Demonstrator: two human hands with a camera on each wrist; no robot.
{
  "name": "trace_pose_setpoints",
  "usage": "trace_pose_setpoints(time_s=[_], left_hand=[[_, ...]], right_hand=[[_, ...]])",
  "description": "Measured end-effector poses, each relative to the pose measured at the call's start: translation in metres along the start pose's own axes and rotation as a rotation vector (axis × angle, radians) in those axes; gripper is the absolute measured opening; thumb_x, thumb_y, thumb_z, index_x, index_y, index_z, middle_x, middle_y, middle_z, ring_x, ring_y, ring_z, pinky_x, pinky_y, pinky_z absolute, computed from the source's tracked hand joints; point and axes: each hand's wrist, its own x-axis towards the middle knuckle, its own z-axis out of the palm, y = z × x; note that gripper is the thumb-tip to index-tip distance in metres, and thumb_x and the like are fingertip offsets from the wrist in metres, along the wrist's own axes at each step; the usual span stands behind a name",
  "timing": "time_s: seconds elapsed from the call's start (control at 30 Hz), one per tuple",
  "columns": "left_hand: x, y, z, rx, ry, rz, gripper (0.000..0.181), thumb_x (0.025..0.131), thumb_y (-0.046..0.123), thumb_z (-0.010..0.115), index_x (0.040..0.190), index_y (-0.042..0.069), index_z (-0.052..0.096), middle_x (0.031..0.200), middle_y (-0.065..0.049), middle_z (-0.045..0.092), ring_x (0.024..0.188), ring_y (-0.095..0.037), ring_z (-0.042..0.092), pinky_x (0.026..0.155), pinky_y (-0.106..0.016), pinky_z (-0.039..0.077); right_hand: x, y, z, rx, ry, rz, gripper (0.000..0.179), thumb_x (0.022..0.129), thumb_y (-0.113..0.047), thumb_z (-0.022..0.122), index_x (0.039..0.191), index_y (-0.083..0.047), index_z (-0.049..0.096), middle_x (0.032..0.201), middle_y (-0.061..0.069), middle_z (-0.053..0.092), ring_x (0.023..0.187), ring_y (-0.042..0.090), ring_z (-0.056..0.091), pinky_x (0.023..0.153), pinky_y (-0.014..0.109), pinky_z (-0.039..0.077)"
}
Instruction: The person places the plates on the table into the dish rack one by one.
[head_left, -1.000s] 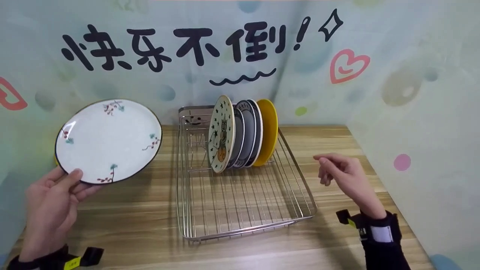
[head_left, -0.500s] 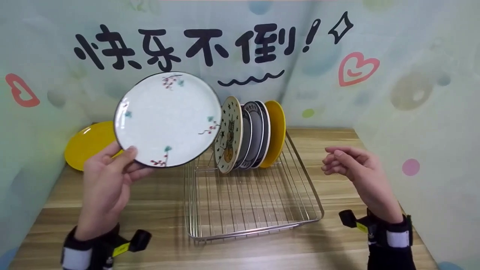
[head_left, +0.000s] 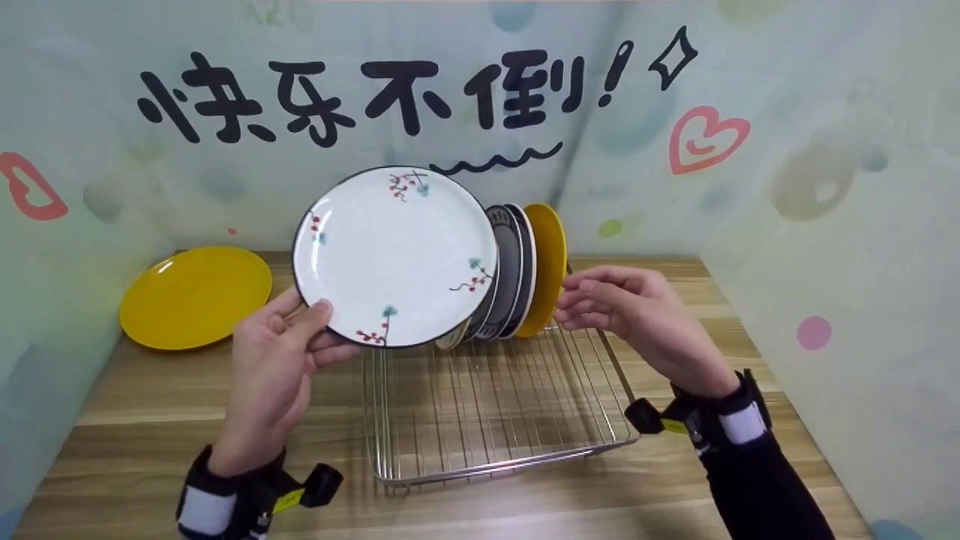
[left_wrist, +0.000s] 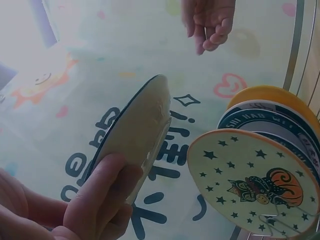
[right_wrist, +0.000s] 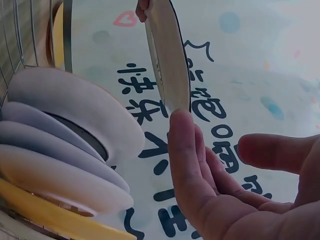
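A white plate with a dark rim and small red-and-green sprigs is raised in front of the dish rack. My left hand pinches its lower left edge, thumb on the face and fingers behind. Over the rack's right side, my right hand holds nothing, its fingers loosely bent and the thumb apart from them in the right wrist view. Several plates stand on edge in the rack: a star-patterned plate, mostly hidden in the head view, dark-rimmed grey ones, and a yellow plate at the right end.
Another yellow plate lies on the wooden table at the back left. A printed cloth backdrop with black lettering rises behind and along both sides.
My left hand has carried the white plate rightward from the left side to in front of the rack. My right hand has moved left, toward the standing plates.
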Motion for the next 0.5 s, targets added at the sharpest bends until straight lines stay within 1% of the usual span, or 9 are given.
trace_pose_setpoints(time_s=[0.13, 0.3, 0.43, 0.5], left_hand=[[0.002, -0.007, 0.007, 0.017, -0.009, -0.024, 0.041, 0.1, -0.004, 0.048, 0.141, -0.01, 0.042, 0.111, -0.026, 0.067, 0.092, -0.039, 0.068, 0.073, -0.049, 0.056], [0.005, -0.016, 0.014, 0.015, -0.032, -0.06, 0.044, 0.101, -0.006, 0.046, 0.144, -0.009, 0.038, 0.116, -0.03, 0.063, 0.093, -0.039, 0.067, 0.072, -0.047, 0.056], [0.005, -0.023, 0.017, 0.005, -0.041, -0.085, 0.044, 0.1, -0.008, 0.044, 0.144, -0.01, 0.037, 0.116, -0.032, 0.062, 0.092, -0.04, 0.067, 0.072, -0.047, 0.056], [0.005, -0.025, 0.018, -0.001, -0.043, -0.095, 0.044, 0.1, -0.008, 0.044, 0.143, -0.011, 0.038, 0.116, -0.032, 0.062, 0.092, -0.04, 0.067, 0.071, -0.047, 0.057]], right_hand=[[0.012, 0.003, 0.008, 0.056, -0.012, 0.03, 0.031, 0.099, -0.008, 0.058, 0.12, 0.014, 0.057, 0.115, 0.036, 0.058, 0.102, 0.041, 0.062, 0.096, 0.051, 0.048], [0.03, 0.01, 0.015, 0.154, -0.025, 0.098, 0.033, 0.103, -0.01, 0.05, 0.123, 0.015, 0.054, 0.116, 0.034, 0.059, 0.104, 0.039, 0.062, 0.098, 0.048, 0.047], [0.043, 0.015, 0.018, 0.24, -0.018, 0.149, 0.03, 0.104, -0.013, 0.047, 0.115, 0.013, 0.056, 0.108, 0.027, 0.063, 0.097, 0.032, 0.063, 0.097, 0.047, 0.048], [0.048, 0.017, 0.02, 0.26, -0.024, 0.168, 0.027, 0.104, -0.014, 0.048, 0.112, 0.01, 0.058, 0.104, 0.023, 0.065, 0.094, 0.03, 0.063, 0.095, 0.047, 0.049]])
